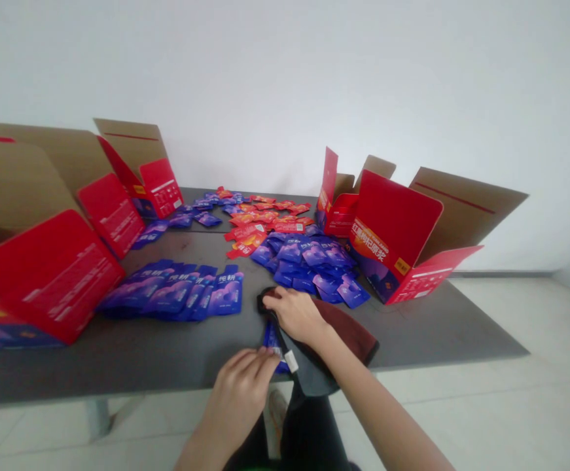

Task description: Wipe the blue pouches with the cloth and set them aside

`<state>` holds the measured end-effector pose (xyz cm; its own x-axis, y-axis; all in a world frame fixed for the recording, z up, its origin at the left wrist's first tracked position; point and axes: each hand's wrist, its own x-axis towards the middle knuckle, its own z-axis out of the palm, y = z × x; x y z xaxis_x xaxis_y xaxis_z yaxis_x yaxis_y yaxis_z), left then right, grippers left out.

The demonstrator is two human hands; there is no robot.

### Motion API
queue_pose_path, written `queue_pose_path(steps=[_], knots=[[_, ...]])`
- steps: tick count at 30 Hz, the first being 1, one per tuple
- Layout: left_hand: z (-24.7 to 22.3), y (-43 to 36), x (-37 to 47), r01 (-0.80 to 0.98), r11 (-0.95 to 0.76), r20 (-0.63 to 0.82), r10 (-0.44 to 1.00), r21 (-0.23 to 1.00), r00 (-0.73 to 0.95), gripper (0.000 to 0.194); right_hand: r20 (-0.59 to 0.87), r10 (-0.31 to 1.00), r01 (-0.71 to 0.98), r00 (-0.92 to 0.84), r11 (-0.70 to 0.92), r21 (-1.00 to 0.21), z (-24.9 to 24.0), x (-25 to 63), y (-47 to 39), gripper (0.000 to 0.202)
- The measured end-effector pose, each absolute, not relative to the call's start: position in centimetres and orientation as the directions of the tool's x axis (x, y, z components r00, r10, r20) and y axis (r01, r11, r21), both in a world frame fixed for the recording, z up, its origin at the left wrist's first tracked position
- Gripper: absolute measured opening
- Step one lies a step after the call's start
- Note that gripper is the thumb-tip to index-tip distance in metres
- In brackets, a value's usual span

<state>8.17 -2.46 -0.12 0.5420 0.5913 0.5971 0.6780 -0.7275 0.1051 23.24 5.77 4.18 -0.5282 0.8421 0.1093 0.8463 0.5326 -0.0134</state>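
Note:
My right hand (297,314) is closed on a brown and grey cloth (346,327) with a dark border and a small white tag, close to the table's front edge. Partly under the cloth lies a blue pouch (281,363). The bent fingers of my left hand (240,386) pinch this pouch by its left side, and the hand hides some of it. A fanned row of blue pouches (177,291) lies to the left of the cloth. Just behind my right hand is a heap of more blue pouches (309,258).
Red pouches (265,219) are scattered farther back on the grey table (181,366). Open red cartons (44,275) stand at the left, with flaps raised. Another open red carton (392,242) stands at the right, a smaller-looking one (341,209) behind it. A wall rises behind.

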Motion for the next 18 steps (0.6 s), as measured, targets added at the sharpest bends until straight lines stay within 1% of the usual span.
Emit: queue_pose_path(steps=[3, 5, 8, 9, 10, 13, 15, 18], knots=[[0.0, -2.5, 8.6, 0.726, -0.673, 0.566, 0.658, 0.146, 0.496, 0.025, 0.125, 0.872, 0.879, -0.473, 0.477, -0.003, 4.6, 23.4, 7.1, 0.023], [0.1, -2.7, 9.0, 0.773, -0.615, 0.542, 0.708, 0.159, 0.452, 0.024, 0.174, 0.875, 0.888, -0.451, 0.459, -0.01, 5.5, 23.5, 6.2, 0.026], [0.0, -3.0, 9.3, 0.8, -0.588, 0.573, 0.698, 0.117, 0.429, 0.024, 0.277, 0.843, 0.868, -0.462, 0.493, -0.051, 7.0, 23.7, 3.1, 0.025], [0.0, -3.1, 9.4, 0.798, -0.594, 0.586, 0.684, 0.102, 0.434, 0.024, 0.281, 0.823, 0.848, -0.493, 0.528, -0.058, 7.3, 23.8, 2.1, 0.023], [0.0, -3.1, 9.4, 0.796, -0.597, 0.59, 0.678, 0.096, 0.438, 0.024, 0.269, 0.805, 0.825, -0.529, 0.562, -0.058, 7.4, 23.9, 1.2, 0.021], [-0.1, -3.1, 9.4, 0.79, -0.605, 0.551, 0.694, 0.098, 0.463, 0.023, 0.168, 0.773, 0.78, -0.611, 0.625, -0.04, 6.5, 24.0, 0.2, 0.016], [-0.2, -2.9, 9.3, 0.775, -0.626, 0.526, 0.688, 0.084, 0.499, 0.023, 0.133, 0.773, 0.777, -0.62, 0.629, -0.035, 5.4, 24.1, 1.1, 0.016], [-0.3, -2.6, 9.2, 0.73, -0.68, 0.547, 0.638, 0.07, 0.542, 0.026, 0.133, 0.802, 0.806, -0.582, 0.591, -0.035, 4.0, 24.1, 4.0, 0.02]])
